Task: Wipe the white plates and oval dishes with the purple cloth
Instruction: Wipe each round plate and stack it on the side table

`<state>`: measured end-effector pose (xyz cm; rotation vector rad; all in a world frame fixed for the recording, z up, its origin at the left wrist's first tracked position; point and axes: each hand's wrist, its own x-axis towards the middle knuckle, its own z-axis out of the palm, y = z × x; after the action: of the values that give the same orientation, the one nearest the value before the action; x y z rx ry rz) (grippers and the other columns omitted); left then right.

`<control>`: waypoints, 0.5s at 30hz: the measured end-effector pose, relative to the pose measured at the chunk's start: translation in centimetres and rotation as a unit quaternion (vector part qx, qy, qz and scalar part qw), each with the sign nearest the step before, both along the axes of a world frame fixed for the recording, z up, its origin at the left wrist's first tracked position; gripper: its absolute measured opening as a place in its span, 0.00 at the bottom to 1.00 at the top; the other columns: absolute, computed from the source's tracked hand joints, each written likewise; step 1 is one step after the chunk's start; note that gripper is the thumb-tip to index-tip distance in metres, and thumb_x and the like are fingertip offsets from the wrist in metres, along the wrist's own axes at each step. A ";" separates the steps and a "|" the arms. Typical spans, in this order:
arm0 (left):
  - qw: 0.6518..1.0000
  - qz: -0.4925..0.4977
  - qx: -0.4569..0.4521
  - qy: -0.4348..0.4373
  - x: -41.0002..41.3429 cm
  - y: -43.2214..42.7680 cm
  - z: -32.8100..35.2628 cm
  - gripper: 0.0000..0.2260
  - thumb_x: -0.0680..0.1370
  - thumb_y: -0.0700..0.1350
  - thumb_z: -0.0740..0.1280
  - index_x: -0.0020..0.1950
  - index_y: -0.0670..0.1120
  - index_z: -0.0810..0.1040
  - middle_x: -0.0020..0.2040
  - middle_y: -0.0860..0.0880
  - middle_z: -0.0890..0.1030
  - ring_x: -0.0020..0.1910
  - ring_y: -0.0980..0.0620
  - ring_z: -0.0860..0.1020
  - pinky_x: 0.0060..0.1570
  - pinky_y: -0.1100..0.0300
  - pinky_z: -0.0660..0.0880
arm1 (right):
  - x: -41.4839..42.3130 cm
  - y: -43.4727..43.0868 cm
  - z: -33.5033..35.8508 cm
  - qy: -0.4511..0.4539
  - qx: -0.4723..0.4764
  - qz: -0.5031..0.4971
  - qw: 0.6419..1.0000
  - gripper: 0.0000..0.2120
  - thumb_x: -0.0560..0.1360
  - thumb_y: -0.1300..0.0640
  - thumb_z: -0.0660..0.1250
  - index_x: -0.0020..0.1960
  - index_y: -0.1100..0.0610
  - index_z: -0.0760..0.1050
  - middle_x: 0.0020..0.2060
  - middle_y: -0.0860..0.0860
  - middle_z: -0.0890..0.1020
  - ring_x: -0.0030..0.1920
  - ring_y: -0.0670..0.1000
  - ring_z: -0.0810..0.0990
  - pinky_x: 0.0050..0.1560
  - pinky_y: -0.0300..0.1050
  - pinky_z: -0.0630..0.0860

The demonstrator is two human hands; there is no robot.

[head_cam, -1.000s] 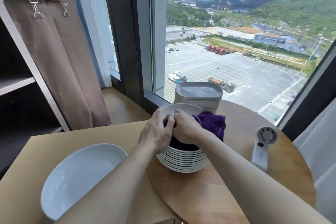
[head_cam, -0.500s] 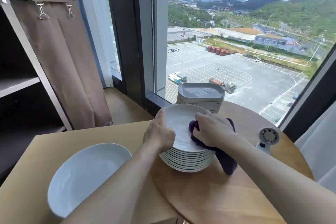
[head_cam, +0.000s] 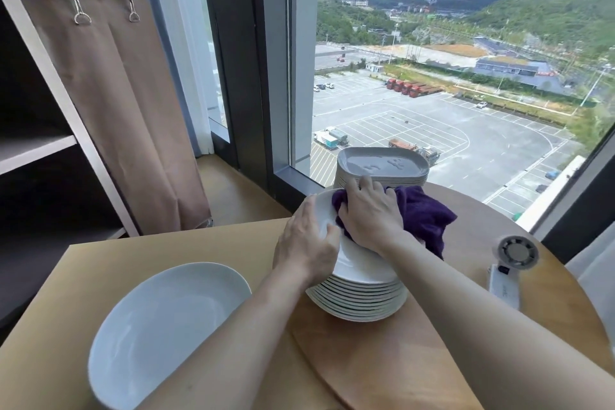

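— Where is the plate (head_cam: 357,265) found?
— On top of the stack (head_cam: 361,301), on the round table (head_cam: 366,359). It is seen tilted, its far rim raised off the plates below.
— How is it held?
— Its left rim is gripped by the left hand (head_cam: 304,240). The fingers are curled round the edge, and the thumb is laid on the inner face.
— And the cloth (head_cam: 426,215)?
— It is bunched on the far part of the plate and pressed there by the right hand (head_cam: 371,215), whose bent fingers are closed over it. The loose end is seen hanging off the plate's right side.
— What is placed just beyond?
— A pile of grey-looking dishes (head_cam: 382,166), set by the window (head_cam: 432,93). The right fingertips are seen just in front of it; whether it is touched cannot be told.
— And further out?
— A lone dish (head_cam: 159,326) is laid on the square table (head_cam: 93,273) to the left, partly covered by the left forearm. A small white fan (head_cam: 512,263) is laid flat near the round table's right edge. A brown curtain (head_cam: 116,93) is hung beside a shelf (head_cam: 33,146) at far left.
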<state>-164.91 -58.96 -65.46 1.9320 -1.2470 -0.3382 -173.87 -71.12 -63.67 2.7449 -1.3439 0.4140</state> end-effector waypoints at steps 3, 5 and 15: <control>1.000 0.007 -0.022 -0.001 -0.1 0.1 -0.2 0.22 0.82 0.55 0.57 0.77 0.56 0.62 0.75 0.54 0.69 0.72 0.55 0.66 0.64 0.61 0.62 | 0.7 0.7 -0.3 -0.040 0.034 0.026 0.998 0.12 0.81 0.47 0.58 0.59 0.53 0.71 0.59 0.52 0.74 0.61 0.57 0.73 0.62 0.56 0.66; 1.000 0.000 -0.031 0.002 -0.1 0.0 -0.2 0.18 0.81 0.58 0.55 0.70 0.57 0.67 0.69 0.55 0.74 0.67 0.53 0.71 0.62 0.58 0.67 | 0.7 1.1 -0.2 -0.055 0.060 0.055 0.995 0.11 0.80 0.46 0.60 0.58 0.51 0.72 0.56 0.49 0.73 0.62 0.54 0.73 0.63 0.54 0.66; 1.000 0.012 0.027 0.007 0.3 -0.1 -0.2 0.39 0.77 0.69 0.43 0.84 0.51 0.54 0.83 0.52 0.59 0.81 0.51 0.60 0.76 0.53 0.59 | -0.8 4.2 1.8 -0.040 0.165 0.157 0.973 0.10 0.79 0.49 0.64 0.56 0.50 0.80 0.51 0.45 0.75 0.59 0.53 0.76 0.61 0.55 0.72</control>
<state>-164.57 -59.01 -65.65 1.9851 -1.2160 -0.3758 -174.70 -66.88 -61.91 3.2683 -1.0756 0.3464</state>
